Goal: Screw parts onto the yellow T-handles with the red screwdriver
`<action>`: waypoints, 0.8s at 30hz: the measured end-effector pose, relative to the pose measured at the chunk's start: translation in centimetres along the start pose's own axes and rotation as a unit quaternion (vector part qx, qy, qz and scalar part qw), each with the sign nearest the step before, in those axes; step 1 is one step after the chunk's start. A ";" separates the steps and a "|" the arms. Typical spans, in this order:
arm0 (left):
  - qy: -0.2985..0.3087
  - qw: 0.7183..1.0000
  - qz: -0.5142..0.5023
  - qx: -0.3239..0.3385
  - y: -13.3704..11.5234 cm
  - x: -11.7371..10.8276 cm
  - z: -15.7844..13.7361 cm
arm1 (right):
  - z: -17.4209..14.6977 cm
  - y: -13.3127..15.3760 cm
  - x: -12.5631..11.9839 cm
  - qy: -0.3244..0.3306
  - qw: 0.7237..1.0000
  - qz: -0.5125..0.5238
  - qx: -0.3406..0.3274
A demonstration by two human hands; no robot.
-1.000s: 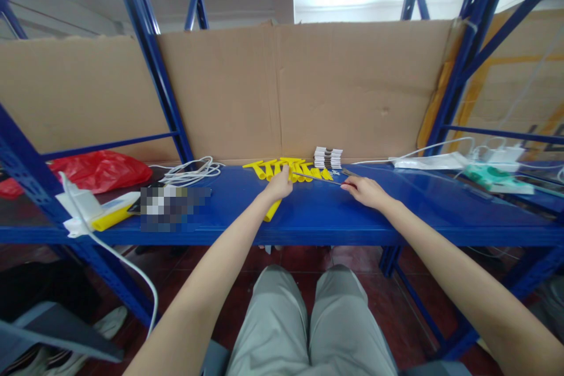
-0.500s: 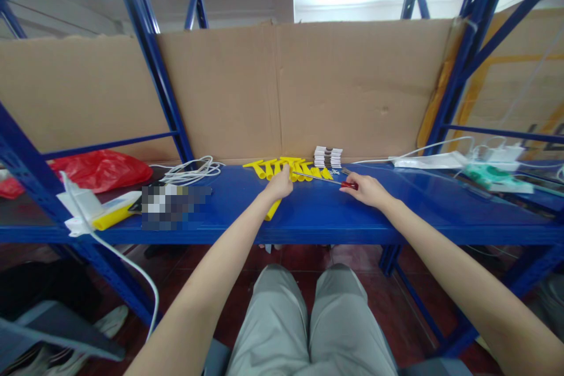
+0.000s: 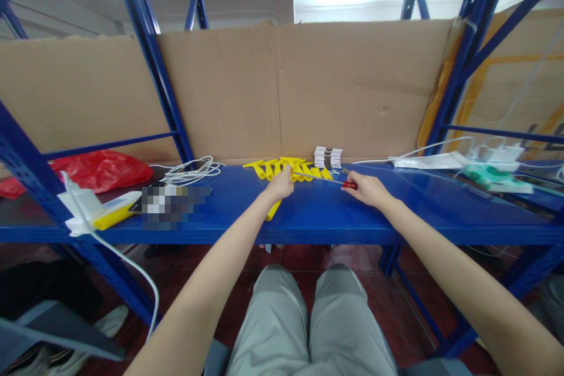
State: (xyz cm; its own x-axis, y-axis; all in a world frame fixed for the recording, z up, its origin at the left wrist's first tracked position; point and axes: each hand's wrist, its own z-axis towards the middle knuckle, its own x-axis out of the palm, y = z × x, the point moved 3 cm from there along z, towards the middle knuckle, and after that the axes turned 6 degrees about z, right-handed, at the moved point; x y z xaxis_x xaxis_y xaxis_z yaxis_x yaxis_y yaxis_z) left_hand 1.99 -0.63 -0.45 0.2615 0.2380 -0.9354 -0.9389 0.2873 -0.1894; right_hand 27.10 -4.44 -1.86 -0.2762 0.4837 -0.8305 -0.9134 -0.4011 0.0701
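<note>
My left hand (image 3: 281, 184) is closed around a yellow T-shaped plastic piece (image 3: 274, 210); its tubular end sticks out below my fingers toward the front edge. My right hand (image 3: 369, 189) grips a screwdriver (image 3: 349, 185) by its red handle. The thin metal shaft points left, and its tip reaches the piece at my left fingers; the exact contact is too small to make out. Behind my left hand, several similar yellow T-shaped pieces (image 3: 263, 171) lie in a row. Small metallic bits (image 3: 335, 171) lie near the right end of that row, beside a white stack with dark bands (image 3: 328, 157).
The blue shelf top (image 3: 229, 205) has a cardboard panel (image 3: 352, 82) behind it. At the left are coiled white cable (image 3: 196, 171), a red plastic bag (image 3: 103, 170) and another yellow tube (image 3: 113, 217). White cables and a green-white packet (image 3: 497, 177) lie at the right.
Both hands stay nearly in place. My right hand and the screwdriver have shifted very slightly, with the yellow piece still in my left hand.
</note>
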 end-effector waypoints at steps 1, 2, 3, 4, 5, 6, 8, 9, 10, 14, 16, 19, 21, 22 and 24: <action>-0.001 1.000 -0.001 -0.001 0.0 0.0 0.0 | 0.0 0.1 -0.1 -0.001 1.000 -0.008 -0.002; -0.002 1.000 -0.002 -0.002 0.1 0.0 0.0 | -0.1 0.3 -0.2 0.000 1.000 -0.014 -0.002; -0.002 1.000 -0.002 -0.004 0.1 0.0 0.1 | -0.1 0.4 -0.3 0.001 1.000 -0.018 -0.002; -0.001 1.000 -0.003 -0.005 0.2 0.1 0.1 | -0.1 0.5 -0.4 0.002 1.000 -0.019 -0.001; 0.000 1.000 -0.004 -0.006 0.2 0.1 0.1 | -0.1 0.6 -0.4 0.004 1.000 -0.016 -0.001; 0.001 1.000 -0.005 -0.006 0.1 0.1 0.1 | -0.1 0.6 -0.3 0.008 1.000 -0.010 -0.003; 0.000 1.000 -0.008 -0.004 0.1 0.0 0.0 | 0.0 0.4 0.0 0.015 1.000 0.012 -0.009; -0.001 1.000 -0.009 -0.003 0.0 0.0 0.0 | 0.0 0.3 0.1 0.016 1.000 0.024 -0.012; -0.003 1.000 -0.008 -0.002 -0.1 -0.1 -0.1 | 0.0 0.2 0.2 0.017 0.999 0.034 -0.014; -0.005 1.000 0.000 0.003 -0.2 -0.2 -0.2 | 0.1 -0.1 0.4 0.019 0.999 0.030 -0.012; -0.001 1.000 0.002 0.000 -0.3 -0.3 -0.2 | 0.0 0.0 0.3 0.026 1.000 0.008 -0.009; 0.001 1.000 0.000 -0.006 -0.2 -0.4 -0.2 | 0.0 0.3 0.0 0.023 1.000 -0.017 -0.011; -0.001 1.000 -0.003 -0.011 -0.2 -0.4 -0.2 | 0.0 0.5 -0.1 0.016 1.000 -0.018 -0.016; -0.001 1.000 -0.005 -0.011 -0.2 -0.4 -0.2 | 0.0 0.5 -0.1 0.015 1.000 -0.015 -0.017; -0.001 1.000 -0.011 -0.010 -0.1 -0.3 -0.2 | 0.0 0.4 0.1 0.016 1.000 -0.002 -0.012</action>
State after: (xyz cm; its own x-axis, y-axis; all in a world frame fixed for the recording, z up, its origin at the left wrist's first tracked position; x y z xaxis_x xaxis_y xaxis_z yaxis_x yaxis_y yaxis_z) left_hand 1.98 -0.97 -0.20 0.2830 0.2342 -0.9301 -0.9371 0.2739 -0.2161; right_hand 26.69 -4.59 -1.88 -0.2619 0.4612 -0.8478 -0.9070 -0.4179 0.0528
